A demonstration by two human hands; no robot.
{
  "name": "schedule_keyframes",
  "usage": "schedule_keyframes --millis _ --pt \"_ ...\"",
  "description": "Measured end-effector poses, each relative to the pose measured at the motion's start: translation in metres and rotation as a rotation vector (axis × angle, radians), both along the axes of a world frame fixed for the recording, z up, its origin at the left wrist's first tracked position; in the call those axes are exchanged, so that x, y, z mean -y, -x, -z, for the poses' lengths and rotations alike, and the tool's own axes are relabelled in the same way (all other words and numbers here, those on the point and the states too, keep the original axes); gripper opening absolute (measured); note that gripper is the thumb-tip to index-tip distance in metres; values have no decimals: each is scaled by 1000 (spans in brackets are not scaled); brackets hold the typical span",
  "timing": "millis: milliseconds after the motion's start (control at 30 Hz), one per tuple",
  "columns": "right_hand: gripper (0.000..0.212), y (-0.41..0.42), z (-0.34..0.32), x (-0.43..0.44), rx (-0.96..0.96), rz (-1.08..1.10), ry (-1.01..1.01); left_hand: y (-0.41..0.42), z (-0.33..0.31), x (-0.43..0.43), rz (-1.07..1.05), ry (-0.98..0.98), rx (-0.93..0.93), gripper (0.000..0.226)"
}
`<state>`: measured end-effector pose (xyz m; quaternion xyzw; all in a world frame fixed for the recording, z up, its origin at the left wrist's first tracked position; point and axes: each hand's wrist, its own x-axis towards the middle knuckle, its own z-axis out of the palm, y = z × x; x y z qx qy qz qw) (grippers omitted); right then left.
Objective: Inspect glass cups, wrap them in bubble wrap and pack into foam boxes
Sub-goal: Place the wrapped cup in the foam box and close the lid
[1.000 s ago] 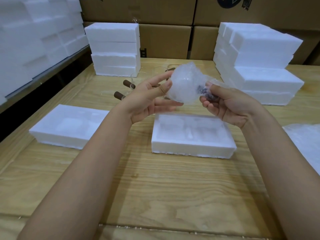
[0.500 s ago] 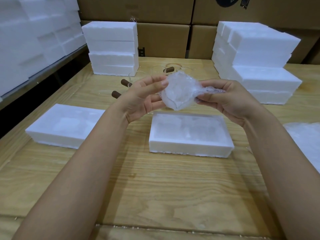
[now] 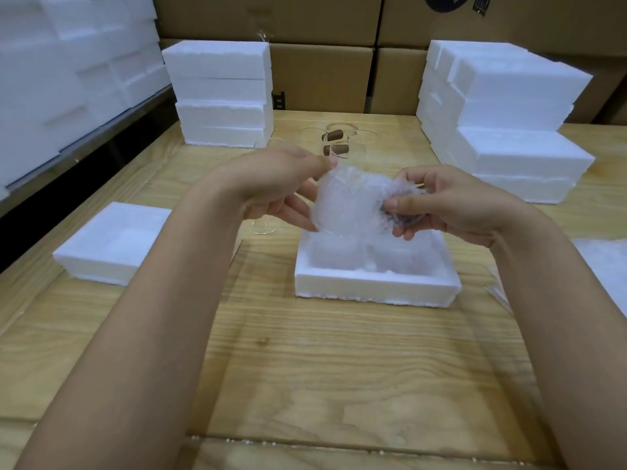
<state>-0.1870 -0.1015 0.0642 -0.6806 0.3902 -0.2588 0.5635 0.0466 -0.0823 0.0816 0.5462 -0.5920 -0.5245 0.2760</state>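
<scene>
A glass cup wrapped in bubble wrap [image 3: 353,201] hangs just above the open foam box [image 3: 373,283] at the table's middle. My left hand [image 3: 278,184] pinches the wrap at its top left edge. On the right side my right hand [image 3: 444,201] grips the bundle, thumb and fingers curled round its dark handle. More clear glass cups with brown handles [image 3: 336,144] stand farther back on the table, partly hidden behind my hands.
A second foam box [image 3: 112,245] lies at the left. Stacks of foam boxes stand at the back left [image 3: 220,93] and back right [image 3: 502,120]. Loose bubble wrap [image 3: 607,266] lies at the right edge. Cardboard cartons line the back.
Both hands have lowered the wrapped cup toward the foam box. My left hand has turned over and moved from the bundle's side to pinch its top edge.
</scene>
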Motion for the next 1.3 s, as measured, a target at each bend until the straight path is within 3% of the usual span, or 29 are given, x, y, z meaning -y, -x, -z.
schedule_keyframes --millis 200,400,767,900,1067,1167,1300 --pt "21 0 7 1 -65 -42 -85 1 1 -2 28 -45 199 32" --pt "14 -6 17 2 -92 -55 -107 4 4 -1 -37 14 400 6" --pt "14 -14 18 -1 -305 -39 50 3 11 3 -80 88 381 4" --pt "18 -19 12 -5 -480 -33 185 -1 14 5 -45 86 366 5" --pt "19 -22 5 -9 -685 -23 339 -4 14 3 73 81 372 27" --pt "12 -16 -3 -12 -702 -51 333 -4 13 0 116 72 373 27" --pt "22 0 -16 -13 -592 13 311 -4 14 -1 120 38 415 19"
